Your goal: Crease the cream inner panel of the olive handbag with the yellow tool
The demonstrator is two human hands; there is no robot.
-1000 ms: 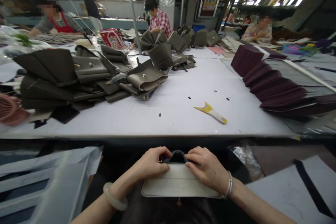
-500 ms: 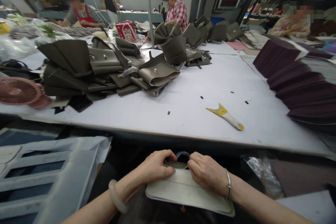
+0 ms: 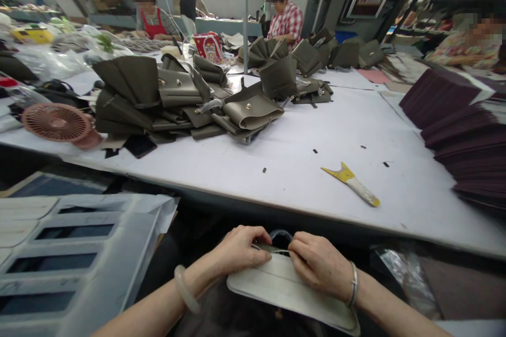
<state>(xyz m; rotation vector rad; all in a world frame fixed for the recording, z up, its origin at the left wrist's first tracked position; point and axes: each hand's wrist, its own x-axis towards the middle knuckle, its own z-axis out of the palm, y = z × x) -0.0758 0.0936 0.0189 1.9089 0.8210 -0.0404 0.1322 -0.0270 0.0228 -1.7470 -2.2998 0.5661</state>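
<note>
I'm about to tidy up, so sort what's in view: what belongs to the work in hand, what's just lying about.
In hand:
- pale flat piece, gripped by left hand and right hand
- dark loop between them

Apparently lying about:
- yellow-and-white forked tool
- pink fan
- maroon stack
- olive-brown bags, possibly related, but untouched

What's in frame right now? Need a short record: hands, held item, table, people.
Left hand: grips upper edge of a pale piece, thumb on top
Right hand: on the same edge, fingers curled
Held item: pale piece, rounded corners; dark loop visible between the hands, attachment unclear
White table, left: pink fan beside a pile of olive-grey bags
Table, middle: yellow-and-white forked tool, small dark bits
Table, right: maroon stacks
People: red apron and checked shirt wearers, among others
</note>
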